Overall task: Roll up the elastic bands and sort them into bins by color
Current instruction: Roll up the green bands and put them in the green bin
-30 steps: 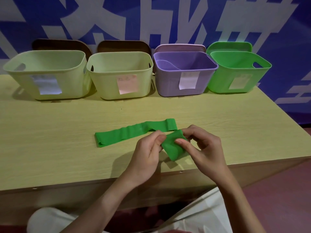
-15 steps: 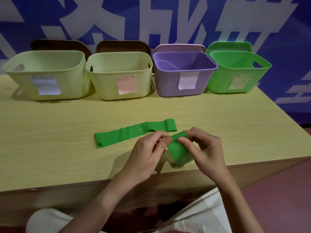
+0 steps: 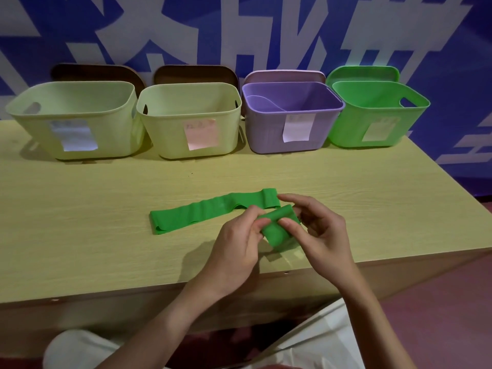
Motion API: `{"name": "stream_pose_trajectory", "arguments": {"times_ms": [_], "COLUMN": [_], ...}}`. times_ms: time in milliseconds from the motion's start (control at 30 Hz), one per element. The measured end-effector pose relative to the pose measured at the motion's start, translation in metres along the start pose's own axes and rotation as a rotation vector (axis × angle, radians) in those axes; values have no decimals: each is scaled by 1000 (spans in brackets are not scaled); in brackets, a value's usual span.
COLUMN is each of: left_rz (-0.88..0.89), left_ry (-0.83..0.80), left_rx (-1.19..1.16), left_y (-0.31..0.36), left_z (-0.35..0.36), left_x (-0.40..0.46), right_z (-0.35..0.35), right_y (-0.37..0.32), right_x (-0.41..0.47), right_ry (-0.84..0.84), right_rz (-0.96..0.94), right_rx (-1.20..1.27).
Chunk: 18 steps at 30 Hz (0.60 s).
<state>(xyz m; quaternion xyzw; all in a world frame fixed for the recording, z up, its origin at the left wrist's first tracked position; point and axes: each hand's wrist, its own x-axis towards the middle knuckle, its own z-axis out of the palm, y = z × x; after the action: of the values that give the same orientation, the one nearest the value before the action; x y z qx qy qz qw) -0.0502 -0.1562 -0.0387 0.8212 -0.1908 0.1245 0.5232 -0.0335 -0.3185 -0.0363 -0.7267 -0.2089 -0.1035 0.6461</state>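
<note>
A green elastic band [image 3: 279, 231], partly rolled, sits between both hands just above the table's front edge. My left hand [image 3: 237, 246] pinches its left side with thumb and fingers. My right hand [image 3: 316, 235] pinches its right side, thumb on the near face and fingers over the top. A second green band [image 3: 202, 215] lies flat and wavy on the table behind the hands, stretching left. The green bin [image 3: 378, 115] stands at the back right.
Along the back stand two pale yellow-green bins [image 3: 74, 121] [image 3: 189, 121] and a purple bin [image 3: 290, 118], each with a paper label. Lids lean behind them against a blue and white wall. The wooden table [image 3: 80, 249] drops off at the right edge.
The held band has been turned and rolled tighter between the fingers, and both hands rose slightly toward the flat band. The flat band has not moved.
</note>
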Motion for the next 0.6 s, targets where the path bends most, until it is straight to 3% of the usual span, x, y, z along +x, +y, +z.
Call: {"name": "stream_pose_trajectory", "arguments": {"times_ms": [133,300,467,600], "left_rz": [-84,-78,44,-2], "left_ry": [-58,-97,-92,-29], "left_rx": [-227,-29,174,93], "left_y": [6,4,1,4], "left_z": [-4,-11,-11,-8], "left_x": [4,5,1,2], "right_z": [-2,-6,-3,1], "right_y": [0,2,3,1], "right_x": [1,2,3,1], "right_ry": [20,44,57,31], "right_rz": [-64,-30,7,37], "right_rx": [16,-34,-38,-16]}}
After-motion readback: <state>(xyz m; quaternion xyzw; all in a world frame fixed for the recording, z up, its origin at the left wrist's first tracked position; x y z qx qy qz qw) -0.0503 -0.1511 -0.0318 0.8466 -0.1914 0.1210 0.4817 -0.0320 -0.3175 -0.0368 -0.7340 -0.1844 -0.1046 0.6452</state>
